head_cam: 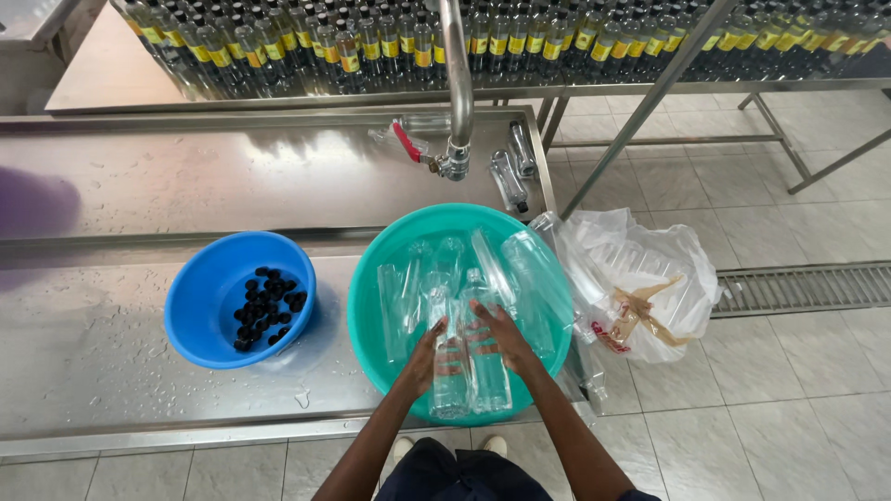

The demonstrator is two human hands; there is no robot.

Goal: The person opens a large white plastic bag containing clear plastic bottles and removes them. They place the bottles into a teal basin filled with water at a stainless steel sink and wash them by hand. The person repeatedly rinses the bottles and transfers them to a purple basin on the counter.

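Head camera, looking straight down: a person stands at a wet stainless steel counter with both forearms reaching forward into a teal plastic basin full of clear, uncapped plastic bottles lying in water. The left hand comes in from below, wrist slightly bent, its fingers curled around the side of one clear bottle that lies lengthwise toward the person. The right hand lies just beside it, palm down, fingers spread and wrapped over a second clear bottle; the two bottles lie side by side and touch. More clear bottles crowd the far half of the basin. To the left, on the same counter and close beside the teal basin, stands a blue basin holding a scatter of small black caps. A steel tap with a red lever hangs above the teal basin's far rim. On the tiled floor to the right slumps a clear plastic bag stuffed with more empty bottles. Rows of filled bottles with yellow labels line the shelf behind.
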